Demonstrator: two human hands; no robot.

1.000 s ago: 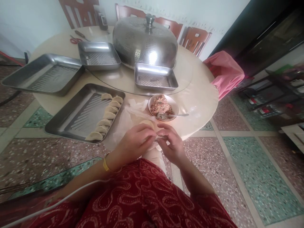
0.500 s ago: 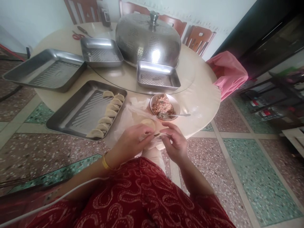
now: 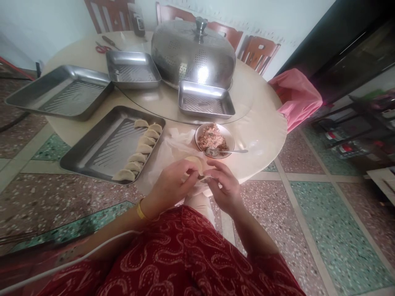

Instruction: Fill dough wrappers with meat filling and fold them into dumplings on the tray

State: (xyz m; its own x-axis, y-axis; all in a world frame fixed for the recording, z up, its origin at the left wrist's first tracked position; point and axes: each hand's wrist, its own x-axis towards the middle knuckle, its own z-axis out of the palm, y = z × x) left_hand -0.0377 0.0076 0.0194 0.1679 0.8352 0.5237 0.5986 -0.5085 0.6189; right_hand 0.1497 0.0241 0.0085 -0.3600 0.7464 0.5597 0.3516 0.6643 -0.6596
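Note:
Both hands meet at the table's near edge, pinching a dumpling (image 3: pixel 202 178) between them; it is small and mostly covered by fingers. My left hand (image 3: pixel 174 181) is closed on its left side, thumb against forefinger. On the other side my right hand (image 3: pixel 224 187) grips it with thumb and fingertips. A round dumpling wrapper (image 3: pixel 194 161) lies just beyond my left fingers, near crumpled translucent plastic (image 3: pixel 173 144). Behind the hands stands a bowl (image 3: pixel 231 139) of minced filling (image 3: pixel 212 137) with a spoon (image 3: pixel 237 151) in it. Several folded dumplings (image 3: pixel 145 140) line the right side of a metal tray (image 3: pixel 92 123).
More metal trays stand farther back: one at the left (image 3: pixel 61 88), one behind it (image 3: pixel 132 70) and a small one (image 3: pixel 206 100) near the large domed steel lid (image 3: pixel 193 51). Red scissors (image 3: pixel 102 48) and a knife (image 3: pixel 109 41) lie at the back left. Pink cloth (image 3: pixel 296 96) hangs at the right.
The fingers have shifted slightly along the dumpling, and my right hand has moved a little left, closer to my left hand. The trays and bowl stay in place.

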